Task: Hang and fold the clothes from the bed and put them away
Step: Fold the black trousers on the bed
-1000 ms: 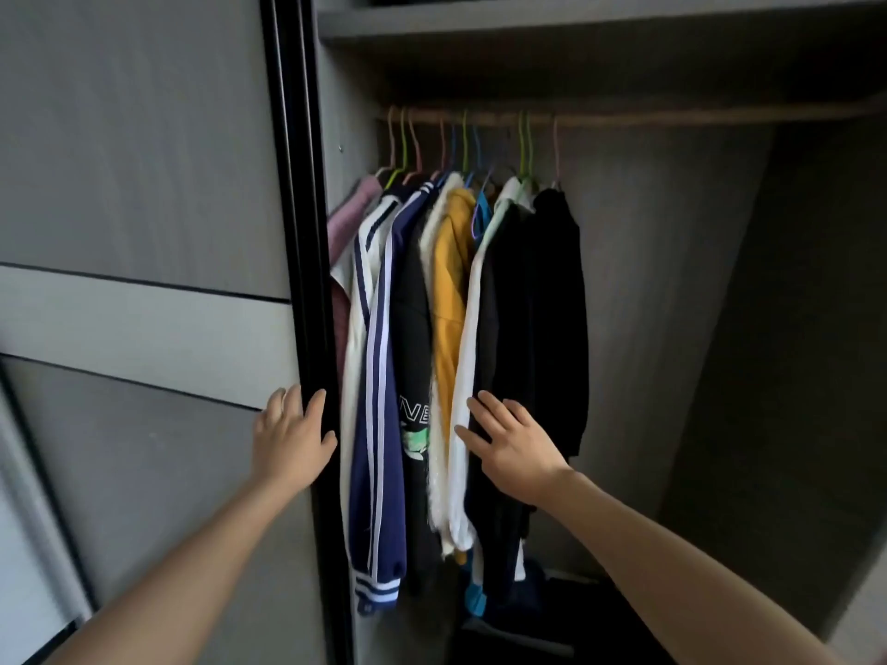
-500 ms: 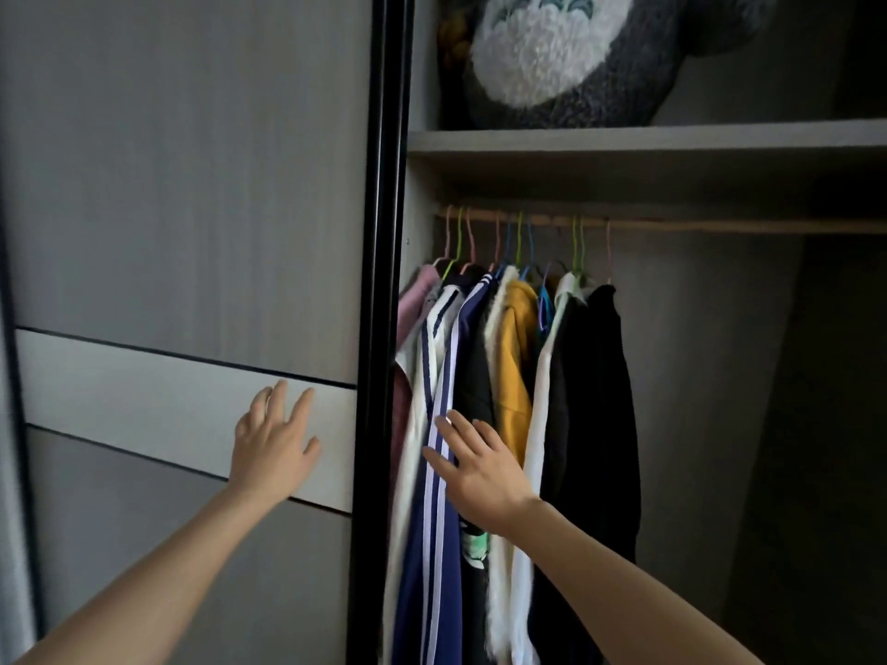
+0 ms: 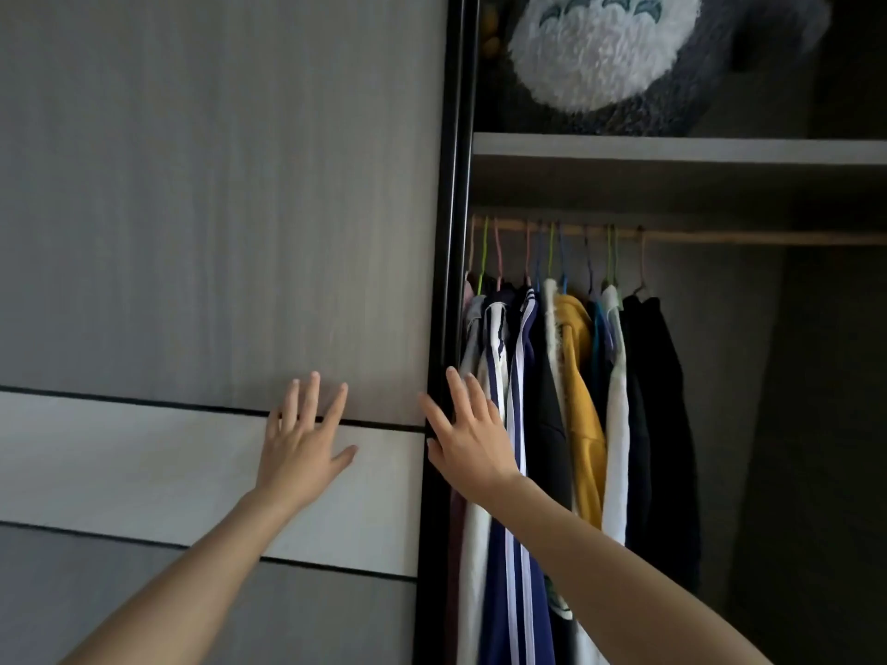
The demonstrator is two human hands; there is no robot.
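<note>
Several garments [image 3: 571, 405] hang on coloured hangers from a wooden rail [image 3: 720, 236] inside the open wardrobe: white, navy with white stripes, black, yellow. My left hand [image 3: 302, 443] lies flat with spread fingers on the grey sliding door [image 3: 216, 208], over its pale band. At the door's black edge [image 3: 444, 328] my right hand [image 3: 473, 436] is raised with straight fingers, in front of the leftmost hanging clothes. Neither hand holds anything.
A shelf [image 3: 672, 148] runs above the rail, with a grey and white plush toy [image 3: 619, 55] on it. To the right of the clothes the rail is bare and the wardrobe interior [image 3: 806, 424] is dark.
The view has tilted up and the door edge now sits further right. My right hand moved left from the hanging clothes to the door edge. My left hand shifted from the edge onto the panel.
</note>
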